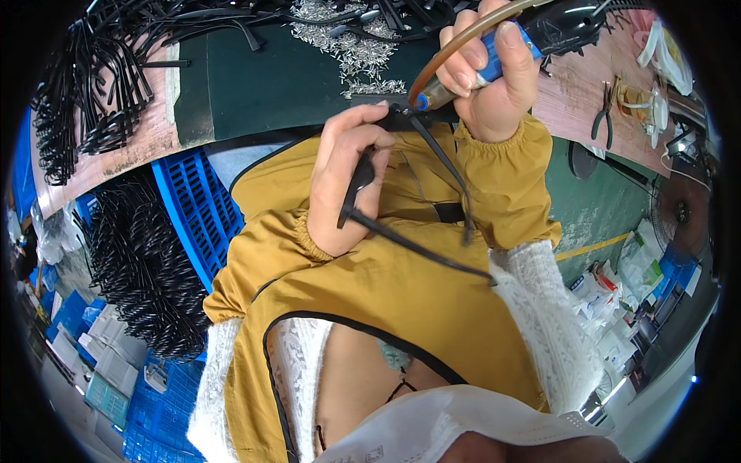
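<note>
My left hand (347, 166) is closed around a black eyeglass frame (360, 184) above my lap. Its two temples hang down toward the right, one of them over my apron. My right hand (498, 85) grips a power screwdriver (494, 55) with a blue and black body. The tool slants down to the left, its blue-ringed tip close to the hinge corner of the frame near my left fingertips. Whether the tip touches a screw there is too small to make out. A brown hose (455, 45) curves along the tool and passes in front of my right fingers.
Small silver screws (347, 58) lie heaped on the dark green mat (255, 85). Black temples (104, 85) pile up at the table's left. Below stands a blue crate (197, 204) beside stacked black frames (143, 262). Pliers (606, 116) lie at right, near a fan (679, 208).
</note>
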### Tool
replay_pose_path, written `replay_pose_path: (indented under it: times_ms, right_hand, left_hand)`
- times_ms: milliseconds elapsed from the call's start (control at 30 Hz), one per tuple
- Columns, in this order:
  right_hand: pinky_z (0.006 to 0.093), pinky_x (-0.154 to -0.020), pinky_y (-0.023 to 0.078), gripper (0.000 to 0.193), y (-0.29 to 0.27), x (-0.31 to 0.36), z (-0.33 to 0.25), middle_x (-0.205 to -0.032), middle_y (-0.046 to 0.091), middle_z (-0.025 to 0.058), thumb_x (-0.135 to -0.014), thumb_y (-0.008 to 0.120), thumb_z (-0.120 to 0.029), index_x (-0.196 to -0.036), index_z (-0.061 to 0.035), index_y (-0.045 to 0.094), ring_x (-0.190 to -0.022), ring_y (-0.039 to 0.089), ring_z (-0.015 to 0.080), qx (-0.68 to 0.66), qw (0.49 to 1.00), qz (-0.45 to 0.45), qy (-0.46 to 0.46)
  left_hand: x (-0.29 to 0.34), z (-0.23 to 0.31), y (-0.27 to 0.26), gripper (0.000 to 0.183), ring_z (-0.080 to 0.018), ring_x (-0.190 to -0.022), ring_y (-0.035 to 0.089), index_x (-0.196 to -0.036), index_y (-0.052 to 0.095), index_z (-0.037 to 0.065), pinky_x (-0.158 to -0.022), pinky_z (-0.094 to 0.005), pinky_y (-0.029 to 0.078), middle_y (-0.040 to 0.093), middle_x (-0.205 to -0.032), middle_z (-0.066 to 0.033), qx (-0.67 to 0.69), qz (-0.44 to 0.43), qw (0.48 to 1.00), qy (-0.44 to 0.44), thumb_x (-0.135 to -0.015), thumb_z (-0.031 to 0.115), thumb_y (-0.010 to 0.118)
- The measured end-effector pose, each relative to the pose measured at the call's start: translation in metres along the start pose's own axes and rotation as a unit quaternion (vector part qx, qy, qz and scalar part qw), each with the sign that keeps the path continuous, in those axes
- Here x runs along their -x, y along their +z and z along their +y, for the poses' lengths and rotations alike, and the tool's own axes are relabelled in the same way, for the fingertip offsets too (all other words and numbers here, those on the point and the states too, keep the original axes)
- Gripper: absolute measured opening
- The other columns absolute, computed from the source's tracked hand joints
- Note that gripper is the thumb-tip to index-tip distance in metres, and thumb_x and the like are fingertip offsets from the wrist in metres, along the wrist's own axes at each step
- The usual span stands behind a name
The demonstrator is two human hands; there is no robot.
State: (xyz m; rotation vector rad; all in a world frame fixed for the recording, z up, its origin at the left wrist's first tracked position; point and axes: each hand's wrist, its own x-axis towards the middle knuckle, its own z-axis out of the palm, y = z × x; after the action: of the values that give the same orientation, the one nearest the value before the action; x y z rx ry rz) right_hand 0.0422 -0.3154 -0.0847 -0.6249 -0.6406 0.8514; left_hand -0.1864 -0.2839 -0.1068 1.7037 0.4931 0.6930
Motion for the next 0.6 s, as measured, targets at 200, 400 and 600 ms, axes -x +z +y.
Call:
replay_pose_path:
  times_ms: [200, 400, 600]
  right_hand:
    - [0.0259, -0.045, 0.037, 0.019, -0.006, 0.0, 0.0, -0.074, 0.047, 0.0015, -0.104, 0.061, -0.026, -0.111, -0.0123, 0.051, -0.056, 0.047, 0.0129, -0.016, 1.0, 0.0, -0.013]
    - [0.0271, -0.06, 0.047, 0.028, -0.009, 0.032, -0.003, -0.083, 0.058, 0.0043, -0.104, 0.056, -0.028, -0.111, -0.0013, 0.057, -0.07, 0.057, 0.0135, 0.166, 0.971, 0.143, -0.099]
    - [0.0313, -0.075, 0.053, 0.022, -0.003, 0.142, -0.005, -0.103, 0.069, 0.0144, -0.101, 0.053, -0.001, -0.121, 0.0043, 0.062, -0.082, 0.066, 0.0206, 0.63, 0.773, 0.071, -0.038]
  left_hand:
    - [0.006, 0.01, -0.007, 0.024, -0.0349, -0.129, 0.063, -0.126, 0.062, -0.001, -0.102, -0.0375, 0.052, 0.062, -0.137, -0.0268, -0.051, -0.078, 0.996, 0.011, -0.103, 0.001, 0.055]
    - [0.001, 0.009, -0.008, 0.037, -0.0379, -0.126, 0.064, -0.126, 0.063, -0.001, -0.1, -0.0367, 0.052, 0.06, -0.14, -0.0298, -0.047, -0.086, 0.995, 0.009, -0.092, -0.013, 0.056]
    - [0.002, 0.001, -0.007, 0.038, -0.042, -0.124, 0.065, -0.125, 0.063, -0.003, -0.1, -0.0376, 0.052, 0.061, -0.137, -0.0323, -0.015, -0.067, 0.998, -0.002, -0.089, -0.013, 0.057]
